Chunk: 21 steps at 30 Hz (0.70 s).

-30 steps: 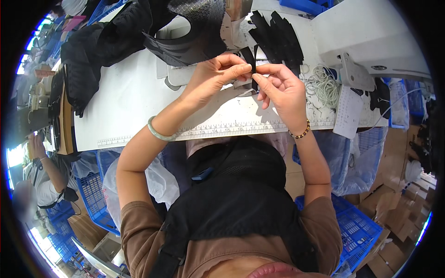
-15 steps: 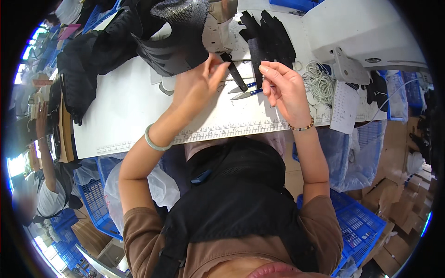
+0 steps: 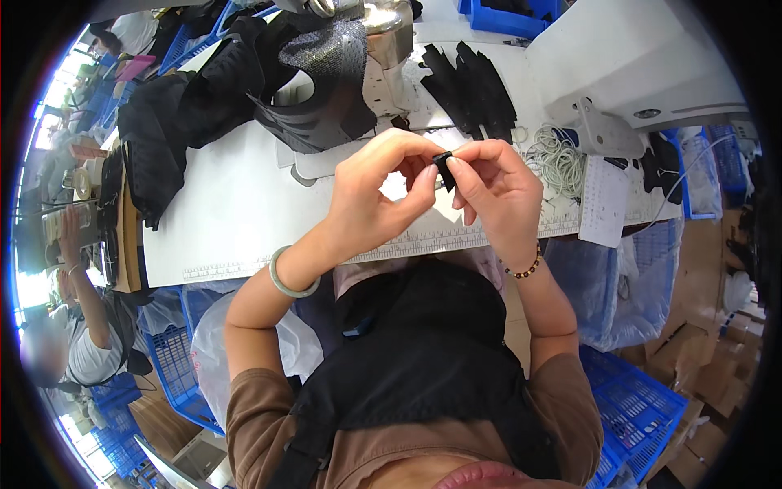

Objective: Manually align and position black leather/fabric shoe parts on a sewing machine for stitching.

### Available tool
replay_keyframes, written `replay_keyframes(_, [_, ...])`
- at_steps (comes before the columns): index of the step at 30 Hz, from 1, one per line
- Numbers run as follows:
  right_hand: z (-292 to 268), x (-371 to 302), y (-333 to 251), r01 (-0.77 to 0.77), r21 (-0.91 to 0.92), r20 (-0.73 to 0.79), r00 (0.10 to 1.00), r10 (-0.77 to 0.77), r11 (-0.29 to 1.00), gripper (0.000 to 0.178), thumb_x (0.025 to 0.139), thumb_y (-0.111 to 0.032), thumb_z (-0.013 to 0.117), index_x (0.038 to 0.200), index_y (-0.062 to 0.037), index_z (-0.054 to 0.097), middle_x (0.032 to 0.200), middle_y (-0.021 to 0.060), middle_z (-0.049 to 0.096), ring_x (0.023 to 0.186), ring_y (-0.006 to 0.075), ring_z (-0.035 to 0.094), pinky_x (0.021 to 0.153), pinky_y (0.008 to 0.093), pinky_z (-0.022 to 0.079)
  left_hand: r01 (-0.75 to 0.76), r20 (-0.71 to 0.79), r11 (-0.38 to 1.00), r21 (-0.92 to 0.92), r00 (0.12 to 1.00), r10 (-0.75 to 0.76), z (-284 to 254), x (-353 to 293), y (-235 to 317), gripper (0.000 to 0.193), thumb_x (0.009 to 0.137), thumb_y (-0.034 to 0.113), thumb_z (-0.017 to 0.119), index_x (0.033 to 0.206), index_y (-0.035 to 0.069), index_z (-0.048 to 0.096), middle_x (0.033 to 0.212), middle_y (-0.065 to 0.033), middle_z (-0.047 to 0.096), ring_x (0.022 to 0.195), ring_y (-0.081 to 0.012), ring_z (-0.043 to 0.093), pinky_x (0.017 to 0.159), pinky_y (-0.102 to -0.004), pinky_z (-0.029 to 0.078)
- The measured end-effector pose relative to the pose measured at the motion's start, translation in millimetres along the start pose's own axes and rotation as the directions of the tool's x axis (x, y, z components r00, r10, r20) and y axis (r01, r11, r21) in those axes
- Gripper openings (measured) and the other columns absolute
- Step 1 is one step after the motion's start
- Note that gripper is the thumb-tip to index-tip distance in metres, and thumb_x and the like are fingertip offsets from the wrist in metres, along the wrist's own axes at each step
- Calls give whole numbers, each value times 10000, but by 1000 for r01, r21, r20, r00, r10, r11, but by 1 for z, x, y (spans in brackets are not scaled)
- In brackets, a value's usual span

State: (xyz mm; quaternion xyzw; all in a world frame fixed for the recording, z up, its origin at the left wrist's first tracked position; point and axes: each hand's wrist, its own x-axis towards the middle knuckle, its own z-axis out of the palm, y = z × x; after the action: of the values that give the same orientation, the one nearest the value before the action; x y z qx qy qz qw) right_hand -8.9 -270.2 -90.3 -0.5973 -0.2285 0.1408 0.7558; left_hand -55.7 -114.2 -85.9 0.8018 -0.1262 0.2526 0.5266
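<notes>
Above the front part of the white worktable [image 3: 212, 204], my two hands meet fingertip to fingertip. My left hand [image 3: 376, 186] pinches one end of a short piece of black strap [image 3: 445, 173] between thumb and index finger. From the other side, my right hand [image 3: 503, 194] grips the same strap, with its remaining fingers curled below. The strap looks folded, and its lower end hangs between the hands. Just beyond lies a bundle of black strips [image 3: 468, 90]. The thread snips seen earlier are hidden behind my hands.
A sewing machine [image 3: 393, 69] stands at the table's back. To its left lie a shiny grey-and-black panel [image 3: 330, 94] and black fabric [image 3: 163, 114]. A coil of pale cord [image 3: 556, 161] and a paper sheet [image 3: 603, 204] are at right. Another person [image 3: 90, 342] works far left.
Both hands have drawn together and nearer to me, and now grip one black strap between them. My left hand has left the area beside the shiny panel.
</notes>
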Motion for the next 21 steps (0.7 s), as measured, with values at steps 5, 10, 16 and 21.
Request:
replay_keyframes(5, [6, 0, 6, 25, 78, 0, 1000, -25, 997, 96, 862, -77, 613, 921, -17, 569, 757, 17, 610, 589, 26, 556, 427, 151, 401, 25, -33, 1000, 8, 999, -25, 0, -2, 4, 144, 756, -35, 631, 896, -6, 610, 772, -62, 584, 628, -89, 565, 564, -210, 469])
replay_keyframes(10, [8, 2, 1, -54, 89, 17, 998, 53, 995, 96, 858, -59, 614, 932, -10, 577, 795, 15, 592, 609, 30, 548, 471, 155, 424, 53, -57, 999, 6, 997, -52, -2, -5, -2, 132, 752, -35, 641, 878, -10, 610, 741, -56, 581, 639, -84, 570, 572, -212, 476])
replay_keyframes(16, [4, 14, 14, 237, -105, 70, 971, -230, 966, 136, 818, -40, 641, 954, -32, 624, 880, 6, 525, 663, 26, 519, 537, 162, 420, 207, -62, 968, -143, 974, -218, -5, -6, 1, 94, 757, -30, 640, 842, -12, 606, 734, -41, 583, 642, -71, 564, 567, -199, 472])
replay_keyframes(21, [10, 19, 2, 229, -308, 122, 972, -200, 923, 175, 799, -69, 666, 964, -33, 621, 899, 20, 561, 650, 37, 509, 531, 166, 405, 376, -66, 851, -368, 902, -427, -11, -10, 7, 23, 830, 8, 596, 834, -3, 576, 720, -17, 581, 578, -53, 535, 504, -181, 433])
